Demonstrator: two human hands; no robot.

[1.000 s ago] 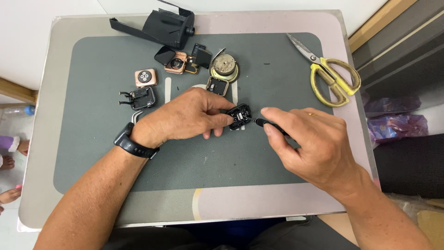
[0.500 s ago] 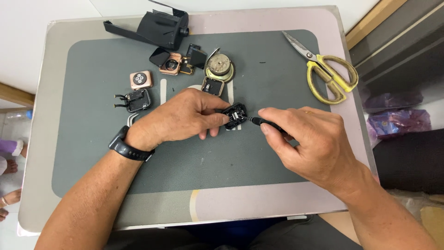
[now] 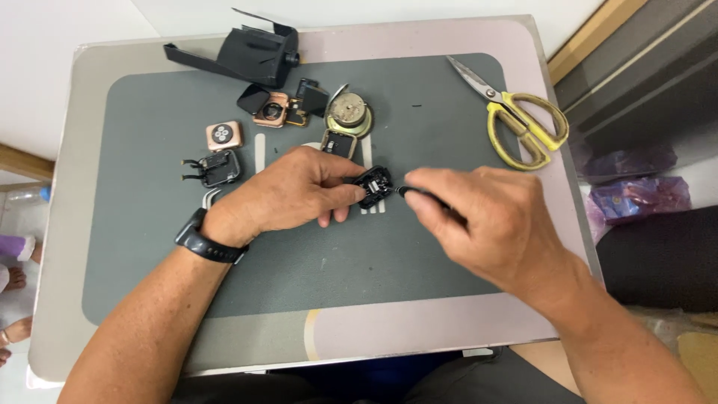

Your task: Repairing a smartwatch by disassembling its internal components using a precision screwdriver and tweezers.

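Note:
My left hand [image 3: 295, 194] pinches a small black watch module [image 3: 374, 185] against the grey work mat [image 3: 434, 135]. My right hand [image 3: 490, 221] grips a thin black tool [image 3: 419, 194] whose tip touches the module's right side. A black band sits on my left wrist [image 3: 203, 238]. Most of the tool's handle is hidden inside my right fist.
Yellow-handled scissors [image 3: 516, 112] lie at the right back. Behind my hands are a round brass-coloured part [image 3: 348, 114], a rose-gold watch case [image 3: 271, 111], a square rose-gold piece [image 3: 224, 135], a black cabled part [image 3: 217, 168] and a black stand [image 3: 250, 54]. Tweezer tips [image 3: 211, 197] peek out by my left hand.
The tool tip in my right hand has closed in on the module. Both hands stay in nearly the same place on the mat.

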